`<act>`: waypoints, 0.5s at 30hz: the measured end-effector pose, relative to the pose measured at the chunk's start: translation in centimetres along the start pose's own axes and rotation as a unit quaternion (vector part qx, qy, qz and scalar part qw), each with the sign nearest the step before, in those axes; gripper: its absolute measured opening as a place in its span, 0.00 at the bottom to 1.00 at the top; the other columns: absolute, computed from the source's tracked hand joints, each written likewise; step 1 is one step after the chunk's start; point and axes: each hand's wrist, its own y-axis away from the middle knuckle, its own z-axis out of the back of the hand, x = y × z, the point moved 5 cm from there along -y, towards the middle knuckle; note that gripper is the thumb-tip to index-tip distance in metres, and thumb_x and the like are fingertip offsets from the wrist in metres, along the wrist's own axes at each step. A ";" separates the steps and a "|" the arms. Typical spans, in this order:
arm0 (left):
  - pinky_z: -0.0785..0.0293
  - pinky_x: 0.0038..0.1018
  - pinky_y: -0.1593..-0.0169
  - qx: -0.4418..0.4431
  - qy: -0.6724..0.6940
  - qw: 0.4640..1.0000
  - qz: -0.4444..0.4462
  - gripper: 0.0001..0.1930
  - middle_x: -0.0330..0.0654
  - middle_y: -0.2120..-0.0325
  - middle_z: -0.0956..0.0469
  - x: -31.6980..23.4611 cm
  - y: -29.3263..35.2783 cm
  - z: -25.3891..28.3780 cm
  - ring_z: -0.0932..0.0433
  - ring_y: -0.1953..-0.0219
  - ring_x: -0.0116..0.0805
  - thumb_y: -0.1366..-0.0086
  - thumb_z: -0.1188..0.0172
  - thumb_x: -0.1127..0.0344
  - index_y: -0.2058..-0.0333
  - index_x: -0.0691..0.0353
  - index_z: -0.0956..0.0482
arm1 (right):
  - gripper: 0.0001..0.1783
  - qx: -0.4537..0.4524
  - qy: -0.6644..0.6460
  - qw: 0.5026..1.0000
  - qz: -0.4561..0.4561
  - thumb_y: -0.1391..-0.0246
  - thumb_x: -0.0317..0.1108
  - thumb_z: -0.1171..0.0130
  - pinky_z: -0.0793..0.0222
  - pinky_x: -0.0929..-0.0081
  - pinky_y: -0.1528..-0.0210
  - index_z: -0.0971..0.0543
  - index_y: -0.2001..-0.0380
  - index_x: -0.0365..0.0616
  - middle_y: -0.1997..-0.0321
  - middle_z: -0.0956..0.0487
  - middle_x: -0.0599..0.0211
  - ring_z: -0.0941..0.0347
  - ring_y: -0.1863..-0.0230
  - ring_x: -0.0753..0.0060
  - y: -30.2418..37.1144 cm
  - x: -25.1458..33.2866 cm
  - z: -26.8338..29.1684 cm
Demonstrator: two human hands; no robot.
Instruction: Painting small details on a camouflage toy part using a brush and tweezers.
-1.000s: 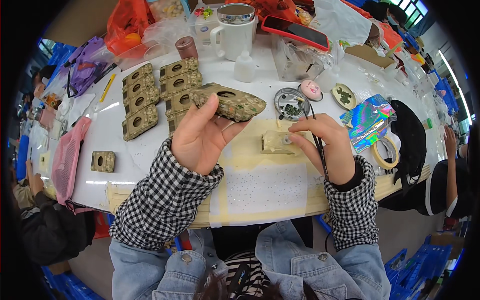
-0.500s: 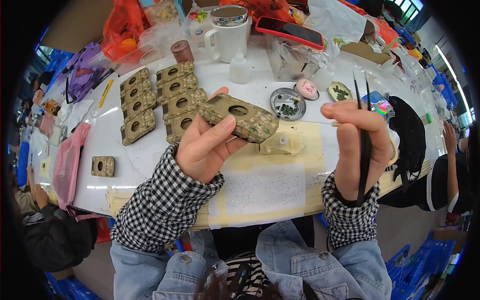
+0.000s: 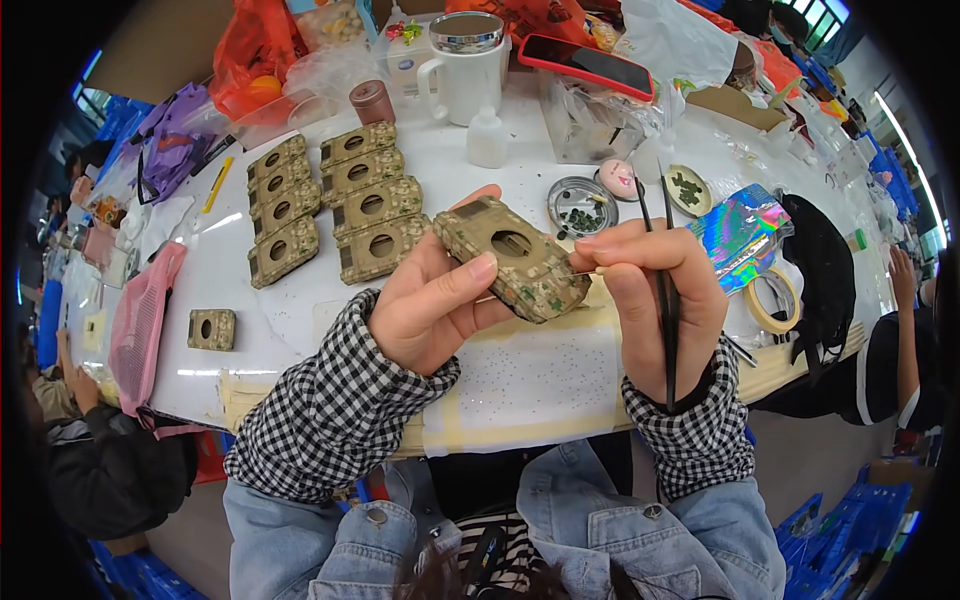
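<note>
My left hand grips a camouflage-painted model hull with a round hole in its top, lifted above the white table. My right hand is closed around black tweezers held upright, its fingertips touching the hull's right end. A thin pale stick pokes out between those fingertips toward the hull. Both sleeves are black-and-white check.
Several more camouflage hulls lie in rows at the left, with one small block apart. A white mug, small bottle, red phone, round dishes, iridescent sheet and tape roll stand behind. Other people sit at both sides.
My right hand left the table, rose with the tweezers, then moved left to meet the hull. My left hand turned the hull and brought it closer to me.
</note>
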 end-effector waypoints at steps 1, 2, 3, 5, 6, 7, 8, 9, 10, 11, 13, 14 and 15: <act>0.33 0.38 0.42 0.001 -0.001 1.000 0.000 0.32 0.51 0.44 0.39 0.1 0.0 0.1 0.34 0.43 0.43 0.34 0.51 0.68 0.36 0.58 0.58 | 0.05 0.001 0.008 1.000 0.000 0.46 0.21 0.46 0.29 0.74 0.57 0.26 0.65 0.32 0.64 0.23 0.54 0.24 0.60 0.66 0.0 0.0 0.0; 0.32 0.38 0.42 0.001 0.000 1.000 -0.001 0.32 0.51 0.44 0.38 0.1 0.0 0.1 0.34 0.43 0.42 0.34 0.51 0.68 0.36 0.58 0.58 | 0.05 0.001 0.015 1.000 0.001 0.46 0.21 0.46 0.29 0.74 0.57 0.26 0.65 0.32 0.64 0.23 0.54 0.24 0.60 0.65 0.0 0.0 0.0; 0.32 0.38 0.42 0.002 0.001 1.000 -0.003 0.32 0.51 0.44 0.38 0.1 0.0 0.1 0.33 0.43 0.42 0.34 0.51 0.68 0.36 0.58 0.58 | 0.05 0.001 0.014 1.000 0.000 0.46 0.21 0.46 0.29 0.74 0.57 0.26 0.65 0.33 0.64 0.23 0.54 0.24 0.60 0.65 0.0 0.0 0.0; 0.32 0.38 0.42 0.001 0.001 1.000 -0.004 0.32 0.51 0.44 0.38 0.1 0.0 0.1 0.33 0.43 0.42 0.34 0.51 0.68 0.36 0.59 0.57 | 0.05 0.001 0.013 1.000 -0.001 0.46 0.21 0.45 0.30 0.73 0.57 0.26 0.65 0.33 0.65 0.23 0.53 0.23 0.60 0.64 0.0 0.0 -0.1; 0.32 0.37 0.42 0.000 0.000 1.000 -0.004 0.32 0.51 0.44 0.38 0.1 0.0 0.2 0.33 0.43 0.42 0.34 0.51 0.68 0.36 0.58 0.57 | 0.05 0.003 0.015 1.000 -0.001 0.46 0.21 0.45 0.30 0.73 0.56 0.26 0.65 0.33 0.65 0.22 0.54 0.23 0.60 0.64 0.0 0.0 -0.1; 0.32 0.37 0.42 -0.001 -0.001 1.000 -0.004 0.32 0.51 0.44 0.38 0.1 0.0 0.2 0.33 0.43 0.42 0.34 0.51 0.68 0.36 0.58 0.57 | 0.05 0.004 0.017 1.000 0.000 0.46 0.21 0.45 0.30 0.73 0.56 0.26 0.65 0.33 0.65 0.22 0.54 0.23 0.60 0.64 0.0 0.0 -0.1; 0.32 0.37 0.42 -0.001 -0.001 1.000 -0.004 0.32 0.51 0.44 0.38 0.1 0.0 0.2 0.33 0.43 0.42 0.34 0.51 0.68 0.36 0.58 0.57 | 0.05 0.004 0.019 1.000 0.000 0.46 0.21 0.45 0.30 0.73 0.56 0.26 0.65 0.33 0.65 0.22 0.54 0.23 0.60 0.64 0.0 0.0 -0.1; 0.32 0.37 0.42 -0.001 -0.001 1.000 -0.004 0.32 0.51 0.44 0.38 0.1 0.0 0.2 0.33 0.43 0.42 0.34 0.51 0.68 0.36 0.58 0.57 | 0.05 0.004 0.021 1.000 0.000 0.46 0.21 0.45 0.30 0.73 0.56 0.26 0.66 0.33 0.65 0.22 0.54 0.23 0.60 0.64 0.0 0.0 -0.1; 0.32 0.37 0.42 -0.001 -0.001 1.000 -0.004 0.32 0.50 0.44 0.38 0.1 0.0 0.2 0.33 0.43 0.42 0.34 0.51 0.68 0.36 0.58 0.57 | 0.05 0.003 0.022 1.000 0.000 0.46 0.21 0.45 0.29 0.73 0.56 0.26 0.66 0.33 0.65 0.22 0.54 0.23 0.60 0.64 0.0 0.0 -0.1; 0.32 0.37 0.42 -0.002 0.000 1.000 -0.001 0.32 0.50 0.44 0.38 0.1 0.0 0.2 0.33 0.43 0.42 0.34 0.51 0.68 0.36 0.58 0.57 | 0.05 0.002 0.023 1.000 0.000 0.46 0.21 0.45 0.29 0.73 0.56 0.26 0.66 0.33 0.65 0.22 0.54 0.23 0.60 0.64 0.0 0.0 -0.1; 0.32 0.37 0.42 -0.002 0.000 1.000 0.003 0.32 0.50 0.44 0.38 0.1 0.0 0.1 0.33 0.43 0.42 0.34 0.51 0.69 0.36 0.58 0.57 | 0.05 0.001 0.023 1.000 -0.001 0.47 0.21 0.44 0.29 0.73 0.56 0.26 0.66 0.33 0.65 0.22 0.54 0.23 0.60 0.64 0.0 0.1 -0.1; 0.32 0.37 0.42 -0.003 0.000 1.000 0.003 0.32 0.50 0.44 0.38 0.1 0.0 0.1 0.33 0.43 0.42 0.34 0.51 0.69 0.36 0.58 0.57 | 0.05 0.001 0.023 1.000 -0.002 0.47 0.21 0.44 0.29 0.73 0.56 0.26 0.66 0.33 0.65 0.22 0.54 0.23 0.60 0.63 0.0 0.1 -0.1; 0.32 0.37 0.42 -0.003 0.000 1.000 0.003 0.32 0.50 0.44 0.38 0.1 0.0 0.2 0.33 0.43 0.42 0.34 0.51 0.69 0.36 0.58 0.57 | 0.05 0.000 0.024 1.000 -0.002 0.47 0.21 0.44 0.29 0.73 0.56 0.26 0.66 0.33 0.65 0.22 0.54 0.23 0.60 0.63 0.0 0.1 -0.1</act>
